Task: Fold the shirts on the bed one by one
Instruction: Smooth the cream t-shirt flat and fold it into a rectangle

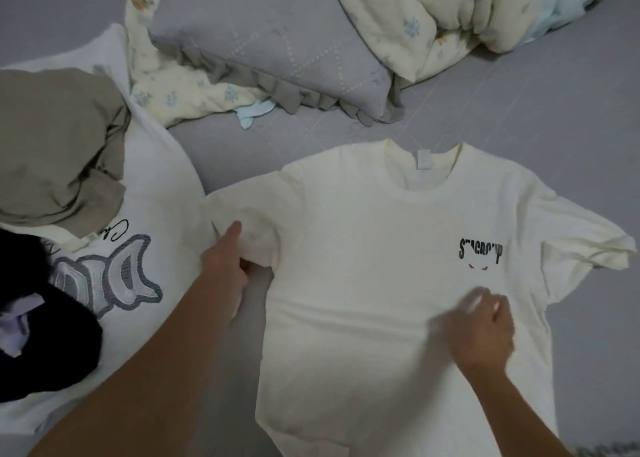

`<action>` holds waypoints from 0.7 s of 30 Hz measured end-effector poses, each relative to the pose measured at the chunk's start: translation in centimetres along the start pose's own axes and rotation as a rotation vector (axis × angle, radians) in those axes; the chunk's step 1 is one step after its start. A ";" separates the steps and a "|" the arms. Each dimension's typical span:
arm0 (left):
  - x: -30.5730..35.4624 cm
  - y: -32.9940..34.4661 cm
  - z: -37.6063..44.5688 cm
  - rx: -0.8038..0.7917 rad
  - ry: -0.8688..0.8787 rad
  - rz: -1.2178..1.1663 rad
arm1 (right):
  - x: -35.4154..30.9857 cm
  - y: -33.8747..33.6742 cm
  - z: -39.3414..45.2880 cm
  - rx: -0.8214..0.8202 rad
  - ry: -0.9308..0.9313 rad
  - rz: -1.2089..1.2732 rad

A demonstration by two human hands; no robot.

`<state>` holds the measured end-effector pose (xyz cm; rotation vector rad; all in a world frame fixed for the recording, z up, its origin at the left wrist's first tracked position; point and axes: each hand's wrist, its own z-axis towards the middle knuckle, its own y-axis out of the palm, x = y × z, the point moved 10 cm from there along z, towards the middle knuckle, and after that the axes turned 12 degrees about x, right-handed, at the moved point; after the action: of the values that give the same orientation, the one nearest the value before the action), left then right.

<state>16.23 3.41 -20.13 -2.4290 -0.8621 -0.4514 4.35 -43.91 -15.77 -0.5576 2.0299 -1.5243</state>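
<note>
We see a cream short-sleeved cotton T-shirt (374, 255) spread face up on the grey quilted bedsheet (519, 110), collar away from us, small black chest print toward its right side. Our left hand (225, 262) pinches the edge of the T-shirt's left sleeve near the armpit, index finger stretched out along the fabric, other fingers curled under. Our right hand (481, 332) sits on the T-shirt's front below the print, fingers bent; it is motion-blurred, so we cannot tell if it grips fabric or only presses. Left of us lies a white shirt with a grey-and-lilac graphic (138, 283), with a crumpled taupe garment (59, 145) and a dark navy garment (45, 311) piled on it. Farther back sit a grey ruffled pillow (263, 51) and a cream floral quilt (433, 16), bunched up.
</note>
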 end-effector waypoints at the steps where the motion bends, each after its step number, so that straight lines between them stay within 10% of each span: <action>1: 0.0 0.7 -0.1 -0.034 -0.060 0.036 | -1.7 0.4 -0.8 -0.045 -0.050 0.023; 10: 8.5 0.5 -3.3 0.000 0.397 -0.093 | -7.7 4.9 -5.4 -0.326 -0.240 -0.011; 13: 12.0 0.9 -10.1 -0.065 0.895 -0.033 | -7.0 4.8 -5.3 -0.375 -0.293 0.062; 18: 1.4 9.5 -19.9 -0.596 1.454 0.651 | -5.5 3.9 -4.7 -0.405 -0.308 0.241; 21: -6.6 11.4 -17.5 -0.592 1.311 1.174 | -4.8 3.3 -3.8 -0.415 -0.313 0.300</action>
<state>16.49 -17.26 -13.12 -1.8831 1.2715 -1.5630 5.56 -37.22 -17.28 -0.5740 2.0708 -0.7910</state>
